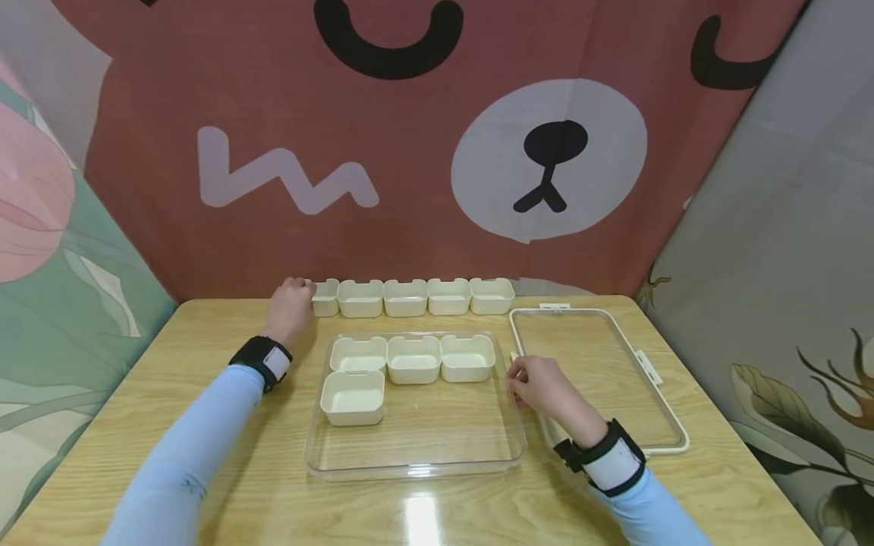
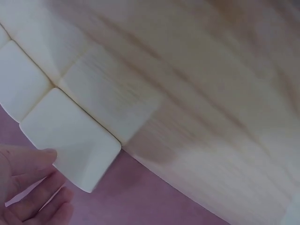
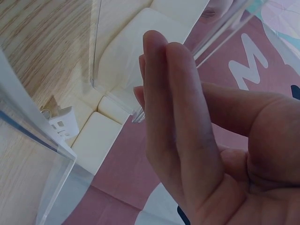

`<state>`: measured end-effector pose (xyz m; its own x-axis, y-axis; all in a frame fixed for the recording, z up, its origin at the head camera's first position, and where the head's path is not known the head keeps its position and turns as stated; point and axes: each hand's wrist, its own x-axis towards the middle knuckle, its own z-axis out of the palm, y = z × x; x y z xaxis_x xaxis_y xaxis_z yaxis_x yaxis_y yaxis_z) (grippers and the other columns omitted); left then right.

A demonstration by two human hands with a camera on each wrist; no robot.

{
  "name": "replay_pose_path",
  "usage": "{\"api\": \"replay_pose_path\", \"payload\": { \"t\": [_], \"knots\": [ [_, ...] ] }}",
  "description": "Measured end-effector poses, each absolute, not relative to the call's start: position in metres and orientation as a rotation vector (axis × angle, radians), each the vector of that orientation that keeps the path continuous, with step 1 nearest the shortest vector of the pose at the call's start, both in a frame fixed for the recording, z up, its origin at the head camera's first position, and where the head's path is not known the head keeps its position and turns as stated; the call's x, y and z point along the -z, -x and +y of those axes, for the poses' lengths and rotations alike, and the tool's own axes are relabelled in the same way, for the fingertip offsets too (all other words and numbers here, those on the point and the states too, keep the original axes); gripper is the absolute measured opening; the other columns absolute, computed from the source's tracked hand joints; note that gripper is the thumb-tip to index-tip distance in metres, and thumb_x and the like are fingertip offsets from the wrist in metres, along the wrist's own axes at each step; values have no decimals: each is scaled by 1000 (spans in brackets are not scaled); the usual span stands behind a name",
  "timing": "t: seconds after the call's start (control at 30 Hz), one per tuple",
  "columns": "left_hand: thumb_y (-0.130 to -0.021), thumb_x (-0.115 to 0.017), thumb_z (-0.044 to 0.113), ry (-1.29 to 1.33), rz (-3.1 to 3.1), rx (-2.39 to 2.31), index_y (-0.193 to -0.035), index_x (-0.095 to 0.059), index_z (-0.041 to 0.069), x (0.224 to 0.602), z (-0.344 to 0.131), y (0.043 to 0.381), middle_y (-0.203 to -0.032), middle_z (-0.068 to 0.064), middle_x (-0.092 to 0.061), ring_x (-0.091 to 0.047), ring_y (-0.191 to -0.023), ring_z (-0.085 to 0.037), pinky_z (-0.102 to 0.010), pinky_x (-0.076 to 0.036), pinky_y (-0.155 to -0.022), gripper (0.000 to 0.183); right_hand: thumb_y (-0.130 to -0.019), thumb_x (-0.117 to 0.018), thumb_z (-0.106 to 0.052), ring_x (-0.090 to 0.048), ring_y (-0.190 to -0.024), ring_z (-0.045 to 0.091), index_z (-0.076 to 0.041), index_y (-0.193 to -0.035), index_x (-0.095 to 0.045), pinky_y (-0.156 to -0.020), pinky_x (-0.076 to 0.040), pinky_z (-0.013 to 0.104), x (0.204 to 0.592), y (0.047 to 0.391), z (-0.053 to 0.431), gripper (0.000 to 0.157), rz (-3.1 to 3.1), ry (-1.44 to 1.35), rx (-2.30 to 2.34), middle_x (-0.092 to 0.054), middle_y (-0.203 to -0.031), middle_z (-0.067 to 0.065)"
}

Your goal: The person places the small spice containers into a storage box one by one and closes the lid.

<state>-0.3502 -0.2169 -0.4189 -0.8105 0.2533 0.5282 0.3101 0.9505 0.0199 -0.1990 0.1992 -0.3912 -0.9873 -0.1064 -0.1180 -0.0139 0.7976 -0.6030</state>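
The right hand (image 3: pixel 206 145) has its fingers (image 3: pixel 187 108) side by side, pointing up, the thumb passing behind them. Beyond, cream boxes (image 3: pixel 96 143) sit on the wood-grained tabletop (image 3: pixel 47 28), some seen through a clear tray (image 3: pixel 95 51). Left is a pale-rimmed clear panel (image 3: pixel 28 103) with a white clip (image 3: pixel 64 124); behind, dusky red cloth (image 3: pixel 122 173)

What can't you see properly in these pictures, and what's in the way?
Left end of the leftmost cream bin in the far row: head view, hidden by the left hand.
Part of the white-rimmed clear lid: head view, covered by the right hand and right wristband.
Rest of the left hand: left wrist view, cut off by the picture's edges.
Small dark mark on the left sleeve: head view, too small and blurry.
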Motion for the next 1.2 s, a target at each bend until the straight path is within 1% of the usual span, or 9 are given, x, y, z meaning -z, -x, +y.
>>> {"api": "replay_pose_path", "payload": {
  "t": [0.23,0.47,0.77,0.93,1.07,1.2],
  "knots": [
    [-78,-56,-12,383,-2630,108,-92,-68,-7,420,-221,353,-82,-24,-64,-58,-77,-38,-48,-51,-67,19,-88,-63,-6,-65,-62,19,-1,-89,-64,-53,-53,25,391,200,198,5,2837,87,953,-63,-72,7],
    [-77,-54,-14,404,-2622,137,-82,-67,-6,419,-224,354,-75,-22,-63,-59,-72,-38,-48,-50,-64,17,-88,-63,-6,-65,-61,18,-1,-89,-64,-54,-53,25,390,199,197,5,2837,81,957,-62,-71,7],
    [-80,-56,-12,400,-2623,135,-79,-69,-3,418,-225,354,-74,-21,-65,-60,-71,-37,-49,-50,-62,16,-88,-63,-6,-64,-59,15,1,-91,-64,-53,-53,25,391,199,197,7,2830,64,961,-63,-73,7],
    [-81,-54,-13,442,-2608,133,-77,-70,-1,417,-225,351,-70,-18,-64,-61,-66,-35,-46,-51,-59,20,-88,-63,-6,-64,-59,15,1,-91,-64,-53,-53,25,390,199,198,7,2837,66,962,-63,-72,7],
    [-83,-54,-12,456,-2643,114,-80,-71,-1,417,-226,347,-70,-17,-62,-61,-67,-32,-43,-51,-60,21,-88,-63,-6,-64,-59,16,1,-90,-64,-53,-53,26,390,198,198,7,2840,73,963,-62,-72,7],
    [-84,-53,-13,467,-2656,108,-79,-71,-1,416,-226,344,-69,-15,-60,-60,-68,-30,-41,-50,-60,22,-88,-64,-6,-65,-60,17,0,-89,-64,-53,-53,26,390,198,197,6,2840,73,959,-62,-71,7]
  ]
}}
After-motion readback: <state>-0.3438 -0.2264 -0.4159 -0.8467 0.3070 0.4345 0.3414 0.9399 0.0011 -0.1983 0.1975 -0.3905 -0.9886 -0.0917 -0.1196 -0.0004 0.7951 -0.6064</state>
